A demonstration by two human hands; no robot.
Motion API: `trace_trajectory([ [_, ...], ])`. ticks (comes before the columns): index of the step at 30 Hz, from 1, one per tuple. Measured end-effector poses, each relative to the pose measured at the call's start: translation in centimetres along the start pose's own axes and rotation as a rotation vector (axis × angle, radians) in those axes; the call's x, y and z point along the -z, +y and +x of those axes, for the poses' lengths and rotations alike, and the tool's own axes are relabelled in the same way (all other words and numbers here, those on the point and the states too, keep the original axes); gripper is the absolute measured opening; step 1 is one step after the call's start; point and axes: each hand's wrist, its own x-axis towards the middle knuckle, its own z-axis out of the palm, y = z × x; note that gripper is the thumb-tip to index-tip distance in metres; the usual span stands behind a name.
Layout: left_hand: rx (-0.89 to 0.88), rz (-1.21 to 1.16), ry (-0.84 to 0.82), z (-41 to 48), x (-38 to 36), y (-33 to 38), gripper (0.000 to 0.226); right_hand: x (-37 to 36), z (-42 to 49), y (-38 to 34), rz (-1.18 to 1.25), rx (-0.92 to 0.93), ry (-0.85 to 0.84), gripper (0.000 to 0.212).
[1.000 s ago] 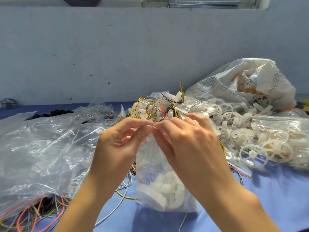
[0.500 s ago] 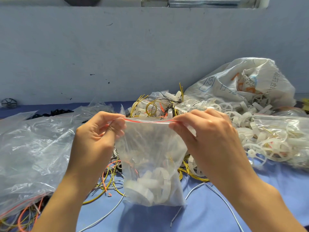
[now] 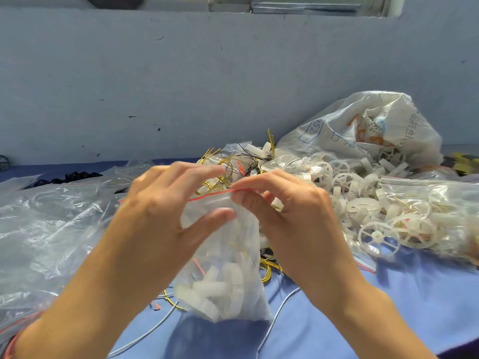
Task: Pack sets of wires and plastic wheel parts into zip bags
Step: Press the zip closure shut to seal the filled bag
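Landmark: zip bag (image 3: pixel 223 281), held up at centre.
Left of bag: crumpled heap of clear bags (image 3: pixel 51 229), blocking low passage out to the frame edge.
Right of bag: pile of wheel parts (image 3: pixel 363 211) and filled bags (image 3: pixel 427 203), tightly packed; woven sack (image 3: pixel 363 130) beyond.
Behind bag: wire tangle (image 3: pixel 228 167), perhaps touching the bag; contact hidden.
Near-right of bag: bare blue cloth (image 3: pixel 414 312), open, crossed only by a thin grey wire (image 3: pixel 281 305).
Above bag: open air before the wall (image 3: pixel 181 73).
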Motion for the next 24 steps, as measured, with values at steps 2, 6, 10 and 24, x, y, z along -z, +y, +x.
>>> trace_trajectory([
  [2,-0.021,-0.035,-0.002,0.2,-0.1,1.2,0.038,-0.3,-0.1,-0.1,0.030,0.029,0.015,0.011],
  [6,0.010,-0.122,0.014,0.4,-0.4,1.5,0.029,-0.1,-0.3,0.3,0.158,-0.026,-0.010,0.009],
  [10,0.023,-0.064,-0.004,0.4,-0.7,1.1,0.026,0.0,-0.4,0.2,0.266,-0.135,-0.053,0.007],
  [24,0.102,0.059,-0.139,-0.7,1.4,-3.7,0.020,0.7,-0.2,0.8,0.633,-0.430,0.010,0.015],
])
